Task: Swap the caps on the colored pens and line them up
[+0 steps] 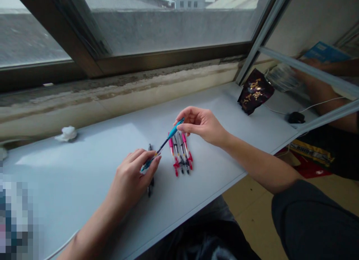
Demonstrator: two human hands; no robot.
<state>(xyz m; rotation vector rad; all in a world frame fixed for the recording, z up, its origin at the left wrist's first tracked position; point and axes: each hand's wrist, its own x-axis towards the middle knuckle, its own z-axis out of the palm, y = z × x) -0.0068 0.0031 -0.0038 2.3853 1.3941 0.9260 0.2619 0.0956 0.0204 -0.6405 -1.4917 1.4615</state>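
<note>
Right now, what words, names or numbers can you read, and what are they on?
None clearly.
Dark packet: gold characters, too blurred to read.
Yellow-and-black strip: lettering, too blurred.
Blue item, upper right: pale marks, too small.
Red item: small pale mark, unreadable.
Blue pen between left hand and right hand, and the row of four pens: no readable writing.

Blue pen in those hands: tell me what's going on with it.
A person holds the blue pen slantwise above the white table, the left hand at its lower end and the right hand at its upper end. Just beneath, four pens, two with pink grips and two with grey, lie side by side on the table. A dark pen lies apart from them, partly hidden by the left hand.
</note>
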